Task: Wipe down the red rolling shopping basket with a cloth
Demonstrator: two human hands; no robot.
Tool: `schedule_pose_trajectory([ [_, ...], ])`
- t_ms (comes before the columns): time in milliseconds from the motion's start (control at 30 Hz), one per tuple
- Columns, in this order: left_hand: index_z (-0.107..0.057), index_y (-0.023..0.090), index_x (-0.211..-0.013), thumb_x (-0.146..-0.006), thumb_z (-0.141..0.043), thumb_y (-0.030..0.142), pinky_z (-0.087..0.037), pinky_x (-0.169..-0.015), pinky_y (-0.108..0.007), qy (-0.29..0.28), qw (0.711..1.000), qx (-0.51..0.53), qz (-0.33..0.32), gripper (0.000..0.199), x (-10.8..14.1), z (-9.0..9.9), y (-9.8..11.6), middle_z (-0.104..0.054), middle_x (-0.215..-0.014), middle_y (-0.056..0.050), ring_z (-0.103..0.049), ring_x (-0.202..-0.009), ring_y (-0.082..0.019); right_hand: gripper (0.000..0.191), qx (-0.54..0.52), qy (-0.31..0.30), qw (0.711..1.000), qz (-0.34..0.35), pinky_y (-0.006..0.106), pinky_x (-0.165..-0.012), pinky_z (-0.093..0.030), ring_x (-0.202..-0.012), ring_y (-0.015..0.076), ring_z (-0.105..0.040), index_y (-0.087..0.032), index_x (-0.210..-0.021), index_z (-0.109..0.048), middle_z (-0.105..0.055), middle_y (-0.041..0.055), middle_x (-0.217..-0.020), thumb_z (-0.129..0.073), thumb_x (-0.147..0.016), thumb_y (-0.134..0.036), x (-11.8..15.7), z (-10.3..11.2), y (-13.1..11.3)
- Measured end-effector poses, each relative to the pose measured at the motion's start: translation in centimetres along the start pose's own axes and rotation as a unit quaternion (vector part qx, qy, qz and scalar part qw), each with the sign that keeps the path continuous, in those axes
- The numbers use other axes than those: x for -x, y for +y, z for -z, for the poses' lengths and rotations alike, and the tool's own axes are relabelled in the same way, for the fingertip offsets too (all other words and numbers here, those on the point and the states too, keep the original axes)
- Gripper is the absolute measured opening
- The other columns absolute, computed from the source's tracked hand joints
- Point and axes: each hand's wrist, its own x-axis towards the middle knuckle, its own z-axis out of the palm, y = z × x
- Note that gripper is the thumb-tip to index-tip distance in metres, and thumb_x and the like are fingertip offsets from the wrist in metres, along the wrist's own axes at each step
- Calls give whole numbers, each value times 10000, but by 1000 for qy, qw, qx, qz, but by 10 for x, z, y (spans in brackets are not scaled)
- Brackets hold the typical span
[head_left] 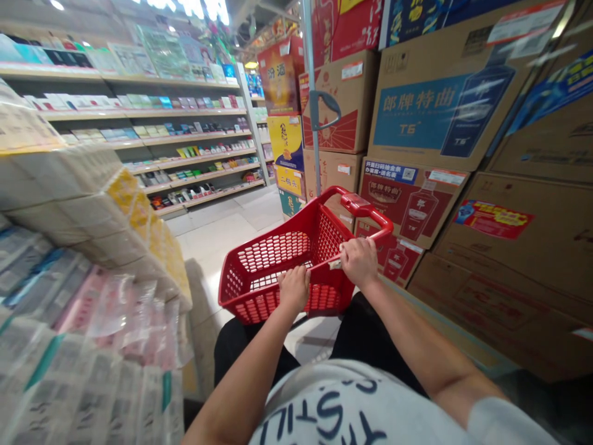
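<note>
A red plastic shopping basket with lattice walls sits low in front of my legs, tilted in the view. Its thick red handle rises at the right end. My left hand is closed over the rim on the side facing me. Farther right, my right hand grips the same rim near the base of the handle, with a small pale bit showing by its fingers. Through the lattice the inside of the basket shows no goods. Both palms are hidden from the camera.
Stacked liquor cartons wall off the right side, with a metal pole bearing a grey handle before them. At left stand piles of wrapped packs. Shelves of small boxed goods line the back, beyond the tiled floor.
</note>
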Motion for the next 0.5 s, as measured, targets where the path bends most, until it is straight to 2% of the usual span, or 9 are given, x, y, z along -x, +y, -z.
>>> schedule_pose_trajectory([
  [67,-538,219,-986,-1013,-190,370,-315,-873,-360,-1,1000,5,2,380,0,-1,2,-639,-1016,-51,-548,-974,-202,222,-10,-19,999,42,405,-1060,-192,-992,232,-452,-190,-977,-625,-610,83,-977,-426,-924,-272,3,-6,-11],
  [133,-540,220,-987,-1014,-192,372,-316,-869,-355,-10,1000,12,-3,381,0,-2,2,-636,-1014,-48,-548,-975,-200,215,-25,-52,992,116,396,-1075,-178,-983,220,-463,-203,-989,-627,-616,67,-967,-432,-923,-263,6,-9,-18],
  [200,-539,220,-990,-1015,-193,369,-317,-866,-352,-19,1000,19,-10,377,0,-2,1,-635,-1005,-42,-550,-970,-196,234,-33,-63,986,149,402,-1093,-149,-985,210,-473,-224,-1000,-631,-626,48,-954,-409,-941,-265,5,-6,-11],
  [267,-537,219,-991,-1015,-191,362,-320,-868,-355,-17,999,23,-14,375,0,-2,0,-635,-996,-38,-551,-964,-195,269,-33,-40,992,115,418,-1103,-126,-1014,214,-472,-230,-1021,-635,-636,46,-969,-379,-962,-289,3,1,7],
  [367,-544,214,-995,-1013,-189,355,-326,-884,-374,-7,1000,26,-7,382,-1,-1,1,-637,-1010,-45,-550,-972,-203,318,-29,13,999,40,426,-1098,-133,-1104,233,-446,-206,-1171,-594,-626,76,-1106,-365,-968,-292,4,5,24],
  [433,-550,217,-1040,-1012,-187,359,-332,-902,-387,-15,999,37,-2,392,-2,0,3,-641,-1035,-51,-554,-988,-207,339,-30,14,999,34,425,-1090,-153,-1138,242,-437,-191,-1219,-568,-611,95,-1161,-357,-970,-283,8,1,16],
  [500,-517,234,-1175,-1009,-202,384,-348,-912,-388,-15,998,67,-12,386,-3,4,6,-625,-1140,-56,-551,-1043,-207,343,-41,-18,997,61,417,-1081,-185,-1128,242,-459,-181,-1218,-564,-615,104,-1163,-341,-974,-273,11,-5,-3],
])
